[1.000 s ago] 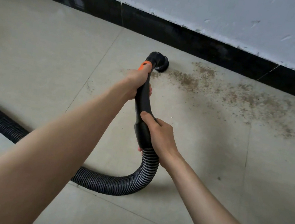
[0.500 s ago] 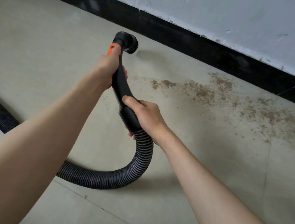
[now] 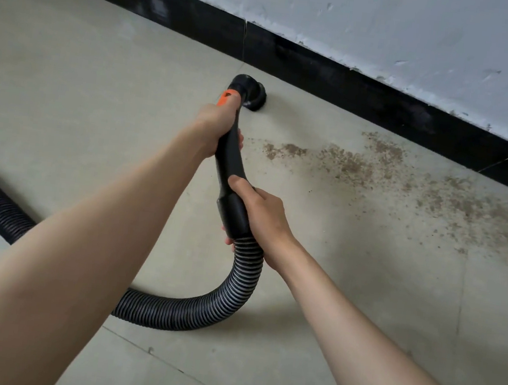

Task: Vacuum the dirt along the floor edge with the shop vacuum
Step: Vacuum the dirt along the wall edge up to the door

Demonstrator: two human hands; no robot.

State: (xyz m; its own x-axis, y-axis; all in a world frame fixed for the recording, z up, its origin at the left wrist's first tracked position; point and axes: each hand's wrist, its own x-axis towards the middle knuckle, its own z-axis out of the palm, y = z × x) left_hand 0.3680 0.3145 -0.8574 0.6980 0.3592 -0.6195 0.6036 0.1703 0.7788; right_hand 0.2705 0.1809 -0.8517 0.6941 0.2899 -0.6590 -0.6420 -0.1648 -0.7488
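Black vacuum wand (image 3: 229,161) with orange collar, ribbed hose (image 3: 231,297), both hands' fingers wrapped around it

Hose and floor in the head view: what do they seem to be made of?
The black ribbed vacuum hose looks like flexible plastic: even corrugations, dull sheen, bends in a loop. The beige tiled floor looks like matte ceramic or stone tile, with thin grout lines; which one is unclear.

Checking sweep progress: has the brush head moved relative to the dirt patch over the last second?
Yes. The brush head sat at the left end of the dirt patch a second ago; now it is left of it, apart, near the black baseboard.
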